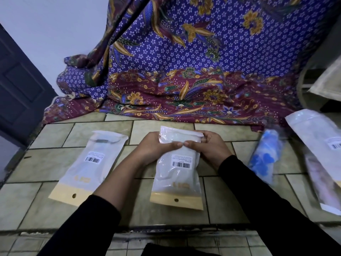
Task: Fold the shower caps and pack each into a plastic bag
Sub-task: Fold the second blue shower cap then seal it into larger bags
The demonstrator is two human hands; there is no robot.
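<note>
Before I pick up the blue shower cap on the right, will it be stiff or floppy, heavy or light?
Probably floppy: the blue shower cap lies crumpled in soft folds on the tiles. Likely very light, since it looks like thin, partly see-through film. It may slip a little, as its surface shines.

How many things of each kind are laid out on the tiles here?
Plastic bags with barcode labels: 3 (left bag; middle bag, gripped by the left hand and right hand; right bag)
Blue shower cap: 1
Pinkish packet, blurred: 1
Patterned cloth: 1
Total: 6
</note>
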